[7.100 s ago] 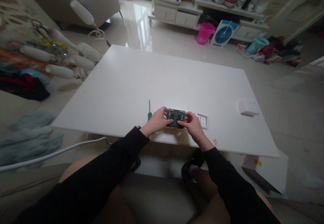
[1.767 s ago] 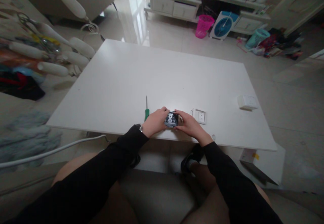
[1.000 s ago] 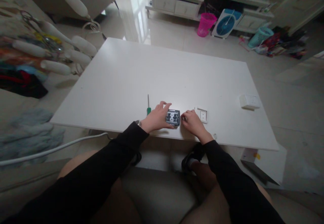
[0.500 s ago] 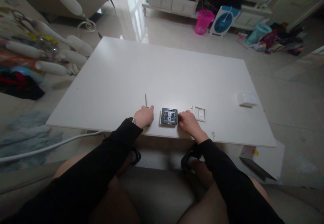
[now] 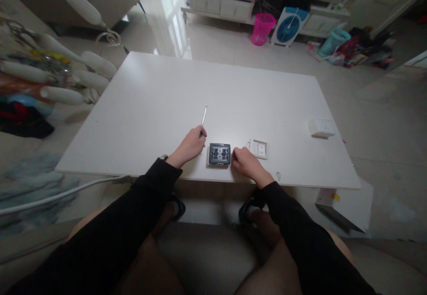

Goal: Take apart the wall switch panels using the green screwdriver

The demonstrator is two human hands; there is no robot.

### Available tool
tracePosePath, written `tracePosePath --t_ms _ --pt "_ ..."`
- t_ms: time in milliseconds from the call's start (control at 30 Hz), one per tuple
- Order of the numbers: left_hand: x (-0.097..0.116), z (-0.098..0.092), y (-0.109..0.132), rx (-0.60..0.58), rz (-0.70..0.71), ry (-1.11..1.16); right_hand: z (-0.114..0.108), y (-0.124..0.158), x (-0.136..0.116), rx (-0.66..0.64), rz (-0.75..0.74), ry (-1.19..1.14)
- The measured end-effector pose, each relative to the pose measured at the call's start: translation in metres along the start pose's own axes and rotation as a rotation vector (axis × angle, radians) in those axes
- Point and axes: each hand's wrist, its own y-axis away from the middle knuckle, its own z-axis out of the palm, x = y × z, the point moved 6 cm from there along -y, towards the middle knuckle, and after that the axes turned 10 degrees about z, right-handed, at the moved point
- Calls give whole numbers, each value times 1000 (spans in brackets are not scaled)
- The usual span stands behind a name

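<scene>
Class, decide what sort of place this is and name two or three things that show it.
Probably a living room in a home: a low white cabinet with drawers stands beyond the table, with a pink basket and a blue-and-white box fan on the floor nearby.

The gap between the left hand (image 5: 192,142) and the right hand (image 5: 246,161) is mostly filled by the dark rectangular plate (image 5: 219,154); the far tabletop (image 5: 216,79) can be freely crossed.
</scene>
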Motion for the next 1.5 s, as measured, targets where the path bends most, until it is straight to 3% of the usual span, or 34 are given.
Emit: tracePosePath --t_ms 133,333,533,700,867,1067,1500 --pt "5 2 1 45 -34 377 -19 -5 16 102 0 -196" --pt "10 7 6 45 -93 560 -40 -13 25 194 -5 -605" --pt "6 -10 -2 298 34 750 -41 -17 31 289 49 -993" --pt "12 -31 1 403 124 971 -33 -21 41 289 127 -1239" --pt "16 -43 5 473 142 1049 -27 -21 44 267 225 -1353" --pt "13 -39 1 449 143 1260 -29 -19 38 277 200 -1418" --pt "11 -34 0 474 134 1216 -36 -10 19 267 110 -1461"
